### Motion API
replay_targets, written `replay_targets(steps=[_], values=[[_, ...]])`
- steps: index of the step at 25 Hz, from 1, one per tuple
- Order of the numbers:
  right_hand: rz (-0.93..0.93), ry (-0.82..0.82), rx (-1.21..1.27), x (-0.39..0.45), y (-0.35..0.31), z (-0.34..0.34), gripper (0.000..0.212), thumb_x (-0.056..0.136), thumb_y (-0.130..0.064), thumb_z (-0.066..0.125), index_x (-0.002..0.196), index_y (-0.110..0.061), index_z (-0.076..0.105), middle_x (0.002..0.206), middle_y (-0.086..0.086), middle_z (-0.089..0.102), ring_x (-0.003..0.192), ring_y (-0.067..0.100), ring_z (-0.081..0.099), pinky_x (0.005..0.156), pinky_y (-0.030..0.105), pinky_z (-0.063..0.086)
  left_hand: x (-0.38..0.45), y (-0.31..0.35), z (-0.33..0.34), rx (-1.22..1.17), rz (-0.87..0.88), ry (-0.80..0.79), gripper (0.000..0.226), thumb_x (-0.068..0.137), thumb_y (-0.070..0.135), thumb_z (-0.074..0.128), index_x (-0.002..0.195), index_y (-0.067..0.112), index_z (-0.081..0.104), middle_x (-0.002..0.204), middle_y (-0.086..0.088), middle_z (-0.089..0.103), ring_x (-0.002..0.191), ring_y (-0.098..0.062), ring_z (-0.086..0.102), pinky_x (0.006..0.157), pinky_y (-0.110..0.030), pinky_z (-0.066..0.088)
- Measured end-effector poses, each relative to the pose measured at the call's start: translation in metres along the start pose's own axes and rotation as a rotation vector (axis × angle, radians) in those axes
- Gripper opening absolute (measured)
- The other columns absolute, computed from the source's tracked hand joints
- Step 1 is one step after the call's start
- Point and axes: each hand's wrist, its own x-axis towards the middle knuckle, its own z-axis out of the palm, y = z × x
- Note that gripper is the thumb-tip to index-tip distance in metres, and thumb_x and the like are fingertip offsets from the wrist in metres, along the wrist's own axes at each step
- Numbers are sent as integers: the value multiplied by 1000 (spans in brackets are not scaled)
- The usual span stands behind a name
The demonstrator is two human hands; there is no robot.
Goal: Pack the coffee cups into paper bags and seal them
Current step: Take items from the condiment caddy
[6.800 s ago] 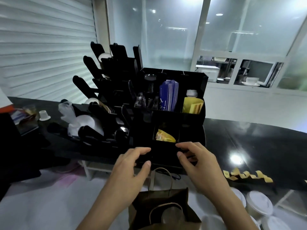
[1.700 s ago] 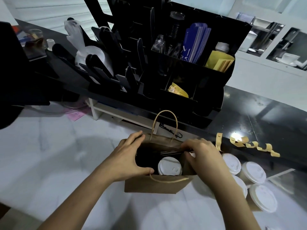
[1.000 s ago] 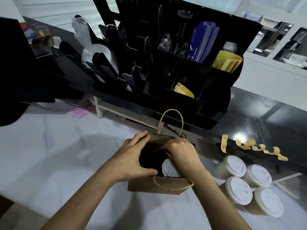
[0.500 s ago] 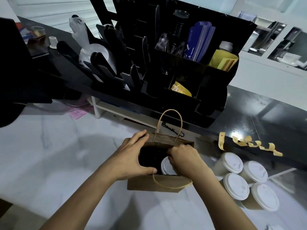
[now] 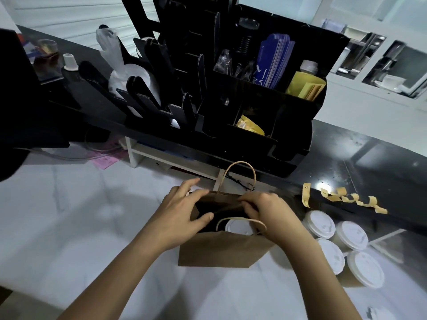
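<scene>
- We are looking down into a brown paper bag [image 5: 221, 250] standing upright on the white counter [image 5: 80, 227], its mouth facing up and its long side running from 9 to 3 o'clock.
- Inside it, toward the 3 o'clock end, a coffee cup [image 5: 238, 227] is standing upright, white lid up.
- Our left hand [image 5: 182, 213] is gripping the bag's 9 o'clock rim, thumb curled inside and fingers over the far edge.
- Our right hand [image 5: 270, 213] is pinching the far rim at about 1 o'clock, fingers curled on the paper.
- One bag handle [image 5: 240, 174] is standing up at 12 o'clock; the other is flopping over the cup.
- At 3 o'clock of the bag, four lidded cups [image 5: 342, 248] are standing clustered together.
- At 12 o'clock, a black organiser [image 5: 265, 116] is holding blue packets [image 5: 275, 61], yellow packets [image 5: 307, 86] and a yellow item in a lower compartment.
- Yellow stickers [image 5: 342, 199] are hanging along the black ledge at 2 o'clock.
</scene>
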Motion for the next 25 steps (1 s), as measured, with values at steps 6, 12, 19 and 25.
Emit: replay_targets(steps=[6,12,19,25], values=[[143,166,279,-31,10,-19,23,101,-24,57,116,-33,73,105,-17,71,97,3,63,86,27,53,-2,13,-15,-35,149,121,24,97,45,45,116,43,60,113,34,45,114,1,40,92,-22,39],[314,404,363,-72,2,-12,10,99,-28,62,98,-33,70,85,-22,66,86,-5,60,72,21,50,-10,31,-31,-116,273,139,21,98,39,44,109,38,62,102,33,52,109,6,45,81,-13,38],[484,502,423,-119,0,2,10,98,-29,64,97,-29,74,80,-17,69,81,1,63,71,31,56,-24,58,-39,-187,388,108,17,97,32,53,108,34,65,97,29,55,101,-1,52,74,-12,39],[550,551,470,-150,20,10,10,96,-29,66,90,-32,73,76,-18,67,76,4,64,66,28,52,-32,96,-39,-199,517,78,17,98,28,54,106,32,69,101,26,59,104,-4,53,80,-9,38]])
